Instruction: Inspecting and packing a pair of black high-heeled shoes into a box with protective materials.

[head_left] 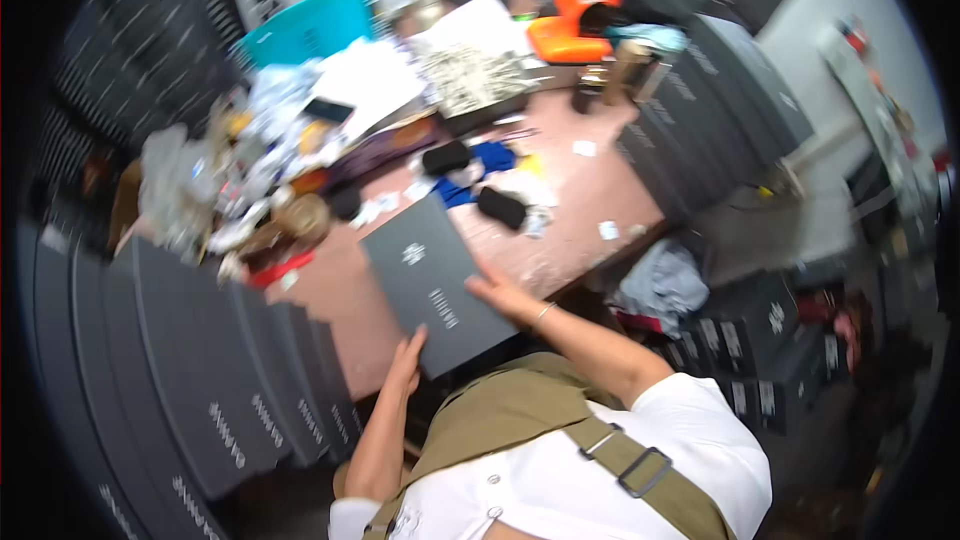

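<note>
Left grip [404, 365], right grip [503, 297] closed on grey box [432, 275] — stacked boxes [200, 360] left, clutter [368, 85] beyond

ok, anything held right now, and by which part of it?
A dark grey box, by opposite sides: left hand at its left edge near the lower corner, right hand on its right edge.

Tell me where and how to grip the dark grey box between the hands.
Probably best by its two long sides, from left and right: the dark grey box is flat and oblong, with its broad face up. The left hand and right hand sit at those sides.
</note>
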Demonstrator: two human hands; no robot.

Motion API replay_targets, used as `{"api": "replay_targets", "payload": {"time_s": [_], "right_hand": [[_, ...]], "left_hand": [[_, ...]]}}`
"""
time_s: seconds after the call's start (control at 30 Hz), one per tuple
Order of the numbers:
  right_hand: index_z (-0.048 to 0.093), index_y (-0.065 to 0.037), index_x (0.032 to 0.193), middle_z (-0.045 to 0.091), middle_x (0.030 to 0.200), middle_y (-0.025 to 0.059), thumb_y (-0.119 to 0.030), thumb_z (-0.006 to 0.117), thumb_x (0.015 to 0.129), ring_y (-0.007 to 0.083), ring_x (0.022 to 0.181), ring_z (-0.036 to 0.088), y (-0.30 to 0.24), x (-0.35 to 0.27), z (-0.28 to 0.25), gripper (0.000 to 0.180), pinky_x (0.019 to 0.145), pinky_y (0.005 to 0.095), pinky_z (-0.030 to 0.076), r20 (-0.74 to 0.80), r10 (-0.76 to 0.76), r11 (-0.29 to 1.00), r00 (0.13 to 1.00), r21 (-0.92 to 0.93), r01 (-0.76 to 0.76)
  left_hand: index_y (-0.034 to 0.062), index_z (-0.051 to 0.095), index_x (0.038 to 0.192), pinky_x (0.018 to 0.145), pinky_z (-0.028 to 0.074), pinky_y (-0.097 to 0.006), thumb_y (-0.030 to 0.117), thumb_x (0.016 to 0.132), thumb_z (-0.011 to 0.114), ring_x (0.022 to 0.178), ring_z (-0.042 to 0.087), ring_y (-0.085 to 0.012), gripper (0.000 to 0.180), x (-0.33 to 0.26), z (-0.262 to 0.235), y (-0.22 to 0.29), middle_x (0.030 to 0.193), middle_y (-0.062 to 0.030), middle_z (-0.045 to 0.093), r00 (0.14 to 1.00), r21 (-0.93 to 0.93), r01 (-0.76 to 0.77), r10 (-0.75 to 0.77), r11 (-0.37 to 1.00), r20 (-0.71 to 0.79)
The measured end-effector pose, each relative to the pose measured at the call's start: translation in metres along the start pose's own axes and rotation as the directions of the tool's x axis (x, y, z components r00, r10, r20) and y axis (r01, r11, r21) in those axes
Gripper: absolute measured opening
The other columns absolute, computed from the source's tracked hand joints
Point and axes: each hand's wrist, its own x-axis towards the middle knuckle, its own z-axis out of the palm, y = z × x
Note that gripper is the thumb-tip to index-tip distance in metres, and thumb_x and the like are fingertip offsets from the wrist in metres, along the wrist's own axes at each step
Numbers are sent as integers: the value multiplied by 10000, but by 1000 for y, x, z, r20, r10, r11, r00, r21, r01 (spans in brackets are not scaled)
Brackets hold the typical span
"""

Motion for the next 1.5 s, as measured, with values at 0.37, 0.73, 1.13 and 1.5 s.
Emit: {"api": "replay_targets", "payload": {"time_s": [0.37,0.73,1.13,1.5], "right_hand": [[307,-6,1442,283,1475,273,-475,760,739,397,1376,292,-142,-196,-226,959,1104,450,266,-197,-908,378,369,-765,521],[494,-10,1321,548,1258,95,-274,500,887,190,1112,537,-190,-320,-589,508,985,315,398,-777,-490,775,396,-181,605],[483,34,1315,524,1330,126,-186,418,1015,215,1192,531,-194,-288,-621,378,1054,325,398,-386,-922,370,-15,-894,253],[544,-74,1282,526,1326,153,-190,737,783,315,1159,553,-417,-206,-13,547,950,433,460,550,-781,-563,-295,-416,714]], "left_hand": [[64,433,1346,1014,413,-379,430,964,474,1175,524,-210,531,-74,333,155,1277,-72,540,616,-348,-357,499,867,610],[84,320,1451,1116,265,-397,443,953,508,1377,296,-293,641,-111,633,161,1481,-198,308,66,1,-902,134,431,989],[18,469,1335,951,426,-309,332,944,573,1145,527,-184,512,-68,290,6,1251,-120,553,842,434,-443,198,785,501],[-5,515,1279,900,472,-259,155,924,612,1068,561,-136,401,-188,100,-54,1152,-90,578,818,220,-539,567,813,-94]]}}
